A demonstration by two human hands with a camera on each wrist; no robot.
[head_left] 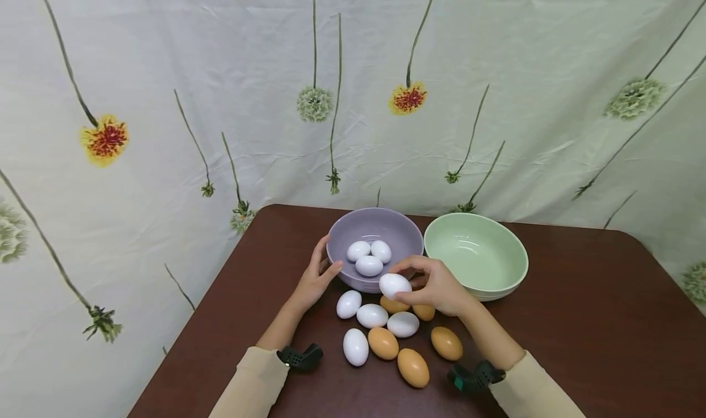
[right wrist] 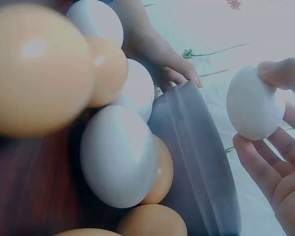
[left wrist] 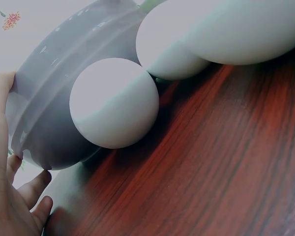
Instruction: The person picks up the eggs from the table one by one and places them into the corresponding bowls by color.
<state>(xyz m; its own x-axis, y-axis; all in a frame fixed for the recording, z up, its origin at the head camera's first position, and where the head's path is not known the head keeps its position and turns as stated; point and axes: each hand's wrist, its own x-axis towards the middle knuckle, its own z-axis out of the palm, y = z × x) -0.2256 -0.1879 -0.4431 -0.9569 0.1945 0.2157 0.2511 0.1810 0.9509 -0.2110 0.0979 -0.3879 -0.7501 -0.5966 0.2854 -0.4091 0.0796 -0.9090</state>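
My right hand (head_left: pixel 441 286) pinches a white egg (head_left: pixel 394 285) between thumb and fingertips, over the near rim of the purple bowl (head_left: pixel 405 234). In the right wrist view the same egg (right wrist: pixel 253 104) shows between thumb and fingers. At the bowl's left side my left hand (head_left: pixel 315 280) rests its spread thumb and fingers against the outer wall. The left wrist view shows fingertips touching the bowl (left wrist: pixel 64 78). Inside it lie three white eggs (head_left: pixel 369 265). Several white eggs (head_left: pixel 355 347) and brown eggs (head_left: pixel 413 368) lie on the table before the bowl.
A green bowl (head_left: pixel 491 258) stands to the right of the purple one, close beside it. The dark wooden table (head_left: pixel 584 320) ends at the back near a pale hanging cloth (head_left: pixel 265 50) with a flower print. One brown egg (head_left: pixel 447 343) lies near my right wrist.
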